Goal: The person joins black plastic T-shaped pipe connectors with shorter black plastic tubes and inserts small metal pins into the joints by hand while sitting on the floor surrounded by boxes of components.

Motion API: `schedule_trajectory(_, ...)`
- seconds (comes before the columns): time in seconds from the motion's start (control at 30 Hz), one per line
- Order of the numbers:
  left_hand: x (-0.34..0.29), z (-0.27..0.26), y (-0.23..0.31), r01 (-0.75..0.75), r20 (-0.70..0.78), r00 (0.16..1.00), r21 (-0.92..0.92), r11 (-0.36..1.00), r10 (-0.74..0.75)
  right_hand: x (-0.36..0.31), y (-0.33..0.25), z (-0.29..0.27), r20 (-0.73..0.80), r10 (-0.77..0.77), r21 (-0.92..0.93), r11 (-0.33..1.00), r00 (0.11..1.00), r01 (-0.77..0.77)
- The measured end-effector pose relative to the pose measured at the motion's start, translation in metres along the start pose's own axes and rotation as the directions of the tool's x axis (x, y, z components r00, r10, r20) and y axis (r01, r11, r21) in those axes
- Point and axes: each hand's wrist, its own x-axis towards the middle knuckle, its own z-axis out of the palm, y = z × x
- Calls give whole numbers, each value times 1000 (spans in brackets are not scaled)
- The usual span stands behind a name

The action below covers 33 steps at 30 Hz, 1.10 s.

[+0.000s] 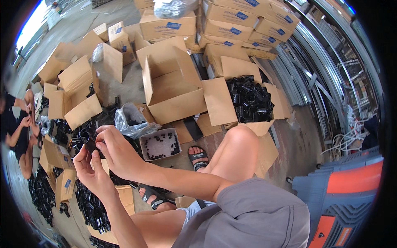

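Being pinched jointly by the left hand [94, 175] and the right hand [117, 153], a black part [89, 142] is held left of a pale tray [160, 145].

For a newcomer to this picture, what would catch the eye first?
Probably the large open carton at upper centre, then the black parts heaped in the box to its right. Left of centre, the left hand and right hand hold a dark piece. A blue-orange object stands lower right.
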Motion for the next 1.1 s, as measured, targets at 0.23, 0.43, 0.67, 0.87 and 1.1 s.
schedule_trajectory(0.23,-10,22,5,72,160,984,31,997,-76,-13,1,-47,52,201,64,977,978,-204)
schedule_trajectory(0.43,-15,35,41,229,407,874,137,964,-266,-28,9,-117,336,395,339,797,855,-501)
schedule_trajectory(0.67,-28,106,118,25,645,729,308,951,-229,-55,-27,-178,310,547,636,488,778,-597)
schedule_trajectory(0.87,-47,171,159,-95,748,648,268,959,-145,-68,-48,-247,140,559,793,431,817,-431)
schedule_trajectory(1.1,-58,176,162,-217,729,684,161,963,32,-69,-50,-377,-401,645,566,733,651,-377)
